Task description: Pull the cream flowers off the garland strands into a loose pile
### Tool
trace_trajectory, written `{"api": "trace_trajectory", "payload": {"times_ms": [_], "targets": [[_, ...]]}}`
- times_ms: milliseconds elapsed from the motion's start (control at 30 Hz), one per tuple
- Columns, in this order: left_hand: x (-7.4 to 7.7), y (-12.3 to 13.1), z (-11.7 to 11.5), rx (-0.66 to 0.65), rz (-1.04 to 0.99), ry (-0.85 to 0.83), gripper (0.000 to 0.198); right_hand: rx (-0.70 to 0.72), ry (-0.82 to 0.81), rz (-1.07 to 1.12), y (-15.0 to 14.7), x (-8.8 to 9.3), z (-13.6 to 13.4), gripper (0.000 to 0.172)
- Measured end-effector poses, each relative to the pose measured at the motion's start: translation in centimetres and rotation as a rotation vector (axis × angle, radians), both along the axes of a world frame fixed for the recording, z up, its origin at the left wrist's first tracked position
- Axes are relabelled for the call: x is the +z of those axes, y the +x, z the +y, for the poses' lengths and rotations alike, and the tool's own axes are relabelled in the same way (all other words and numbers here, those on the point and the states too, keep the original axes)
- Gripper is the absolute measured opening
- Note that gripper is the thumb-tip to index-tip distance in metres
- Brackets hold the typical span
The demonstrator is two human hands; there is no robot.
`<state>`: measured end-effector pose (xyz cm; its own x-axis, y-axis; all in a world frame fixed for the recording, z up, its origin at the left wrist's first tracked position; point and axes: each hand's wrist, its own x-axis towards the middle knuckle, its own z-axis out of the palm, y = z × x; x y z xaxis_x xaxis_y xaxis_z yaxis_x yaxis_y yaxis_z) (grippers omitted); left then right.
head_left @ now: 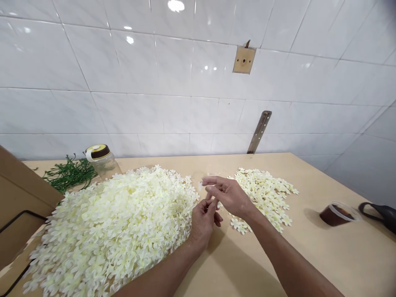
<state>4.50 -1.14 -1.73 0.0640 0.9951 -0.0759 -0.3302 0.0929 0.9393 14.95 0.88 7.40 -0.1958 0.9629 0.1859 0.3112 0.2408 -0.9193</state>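
Observation:
Over the middle of the table my two hands meet, between two heaps of artificial flowers. My left hand (202, 222) has its thumb and fingers pinched together beside the large heap of white flower heads (133, 222). What it grips is mostly hidden; a bit of white shows by its fingertips. Just above it, my right hand (230, 196) has thumb and forefinger close together, with a pale blur at their tips too smeared to name. To the right of the hands lies a smaller, flatter spread of cream flower heads (262, 194).
Green plastic stems (74, 173) and a clear jar with a yellow and brown lid (103, 161) stand behind the large heap. At left is a cardboard box (21, 206). On the right are a cup of dark drink (337, 214) and a black strapped object (383, 214).

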Motion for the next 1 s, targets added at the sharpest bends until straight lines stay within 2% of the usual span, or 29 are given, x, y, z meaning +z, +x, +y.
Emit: {"api": "trace_trajectory", "payload": {"times_ms": [67,133,200,333,433,533,767,1000], "targets": [[0.2,-0.1,0.0,0.013,-0.024,-0.006,0.025,0.05,0.006,0.006,-0.3,0.2,0.5,0.038],[0.2,-0.2,0.2,0.05,-0.043,-0.029,0.022,-0.111,0.092,-0.046,0.3,-0.7,0.8,0.033],[0.0,-0.2,0.6,0.074,-0.045,-0.046,0.02,-0.262,0.209,-0.132,1.3,-2.5,0.8,0.024],[-0.1,-0.2,1.1,0.074,-0.03,-0.053,0.017,-0.178,0.369,-0.299,2.9,-6.1,0.1,0.018],[-0.1,-0.2,1.1,0.069,-0.04,-0.055,0.015,-0.166,0.41,-0.33,3.2,-7.7,-0.3,0.02],[0.0,-0.3,1.0,0.05,-0.046,-0.054,0.015,-0.159,0.404,-0.318,3.3,-8.1,-0.2,0.02],[0.2,-0.4,0.8,-0.012,-0.073,-0.037,0.02,-0.157,0.376,-0.243,3.8,-7.9,-0.4,0.014],[0.0,-0.4,0.7,-0.019,-0.1,-0.046,0.028,-0.173,0.308,-0.194,3.8,-8.0,-0.4,0.019]]}}
